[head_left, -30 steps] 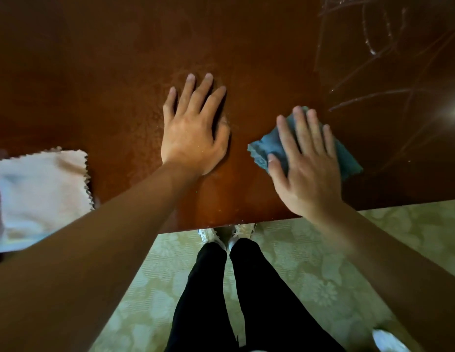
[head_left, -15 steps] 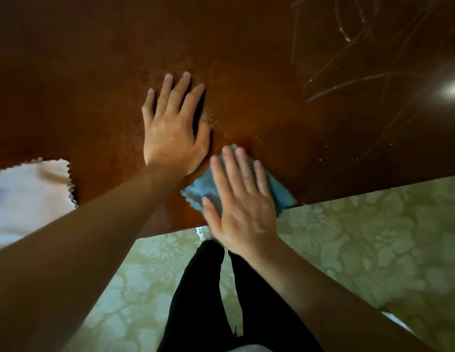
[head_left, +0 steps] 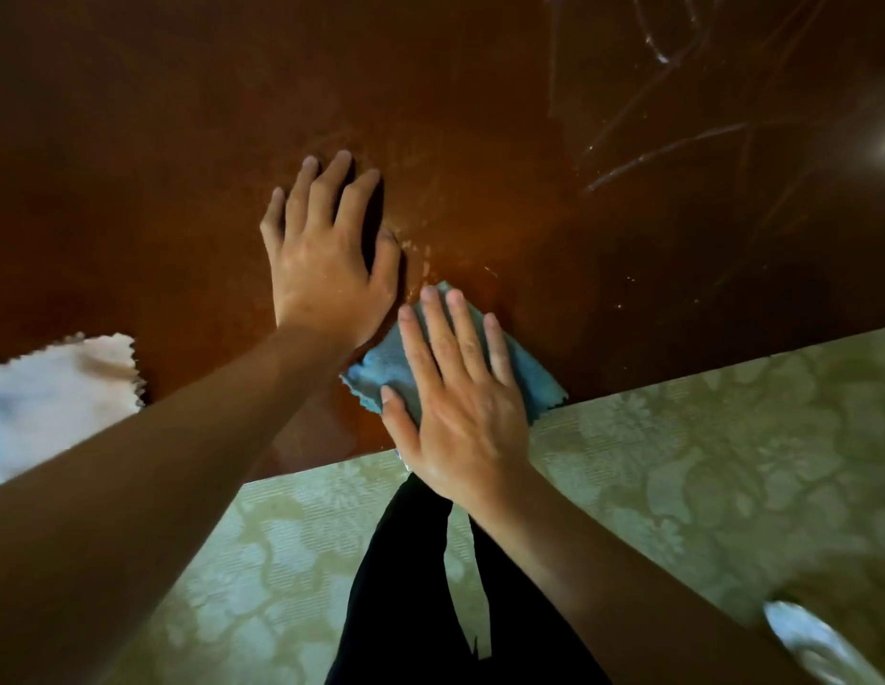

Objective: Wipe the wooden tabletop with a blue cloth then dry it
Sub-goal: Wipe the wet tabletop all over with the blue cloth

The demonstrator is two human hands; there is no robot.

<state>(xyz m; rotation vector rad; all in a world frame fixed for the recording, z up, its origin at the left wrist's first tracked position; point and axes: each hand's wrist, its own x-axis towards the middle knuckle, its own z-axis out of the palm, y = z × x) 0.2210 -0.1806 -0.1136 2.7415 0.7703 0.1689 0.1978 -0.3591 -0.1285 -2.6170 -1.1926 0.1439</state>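
The dark, glossy wooden tabletop [head_left: 480,116] fills the upper half of the head view. My right hand [head_left: 460,412] lies flat with fingers spread on the blue cloth [head_left: 381,365], pressing it onto the wood at the table's near edge. The cloth's right corner [head_left: 539,378] sticks out past my fingers. My left hand [head_left: 326,259] rests palm down on the bare wood just left of and beyond the cloth, holding nothing. Its wrist nearly touches the cloth. Small wet specks shine on the wood beside my left thumb.
A white cloth [head_left: 55,393] with a zigzag edge lies on the table at the far left, partly behind my left forearm. Wet streaks [head_left: 667,145] glint on the tabletop at upper right. Below the table edge are the green patterned floor [head_left: 702,462] and my dark trouser legs [head_left: 405,585].
My right hand has slid the blue cloth left and toward the near edge, up against my left wrist. My left hand has stayed flat on the wood.
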